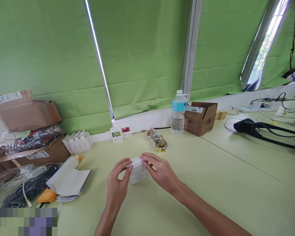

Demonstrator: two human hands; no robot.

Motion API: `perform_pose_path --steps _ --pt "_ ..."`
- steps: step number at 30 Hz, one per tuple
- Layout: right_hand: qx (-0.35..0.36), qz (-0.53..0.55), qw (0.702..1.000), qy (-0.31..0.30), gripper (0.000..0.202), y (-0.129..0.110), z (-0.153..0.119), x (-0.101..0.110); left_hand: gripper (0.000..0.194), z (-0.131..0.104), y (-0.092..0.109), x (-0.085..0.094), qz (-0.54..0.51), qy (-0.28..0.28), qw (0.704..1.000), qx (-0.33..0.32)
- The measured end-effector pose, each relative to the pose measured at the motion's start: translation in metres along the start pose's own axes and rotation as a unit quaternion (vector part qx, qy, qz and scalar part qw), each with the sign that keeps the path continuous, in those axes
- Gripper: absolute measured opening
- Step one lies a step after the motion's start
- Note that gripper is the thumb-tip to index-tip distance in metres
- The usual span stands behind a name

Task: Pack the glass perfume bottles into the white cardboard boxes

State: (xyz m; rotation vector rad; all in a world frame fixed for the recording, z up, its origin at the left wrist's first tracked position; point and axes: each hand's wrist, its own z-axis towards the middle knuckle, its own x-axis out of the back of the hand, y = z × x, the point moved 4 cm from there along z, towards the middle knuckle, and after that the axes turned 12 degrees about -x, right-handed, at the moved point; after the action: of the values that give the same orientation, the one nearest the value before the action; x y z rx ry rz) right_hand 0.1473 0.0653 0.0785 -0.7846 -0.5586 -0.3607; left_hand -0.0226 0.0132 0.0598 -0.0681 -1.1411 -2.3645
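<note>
A small white box with fine printed text (138, 172) is held upright just above or on the pale green table (186, 203), between both hands. My left hand (119, 177) pinches its upper left corner between thumb and fingers. On the other side, my right hand (161, 168) grips the upper right corner the same way. Beyond them lies a row of shiny bracelets or watches (158, 140). Two small white boxes with pictures, one green (116, 134) and one red (126, 131), stand near the wall.
White open cartons (78, 142) stand at the left, beside brown cardboard boxes (48, 147), folded white sheets (71, 183) and bagged cables (31, 183). A water bottle (178, 114) and a brown box (200, 118) stand at the back. A black headset-like device (267, 132) lies right.
</note>
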Motion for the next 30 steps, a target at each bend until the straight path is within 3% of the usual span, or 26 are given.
perform_pose_path --steps 14,30 --pt "0.003 -0.011 1.000 0.006 0.025 0.0039 -0.0008 -0.0026 0.027 -0.0045 -0.0047 0.0017 0.137 -0.077 0.981 -0.113" --pt "0.001 -0.010 1.000 0.004 0.025 0.0082 0.0014 -0.0028 0.026 -0.0049 -0.0064 0.0011 0.131 -0.078 0.984 -0.096"
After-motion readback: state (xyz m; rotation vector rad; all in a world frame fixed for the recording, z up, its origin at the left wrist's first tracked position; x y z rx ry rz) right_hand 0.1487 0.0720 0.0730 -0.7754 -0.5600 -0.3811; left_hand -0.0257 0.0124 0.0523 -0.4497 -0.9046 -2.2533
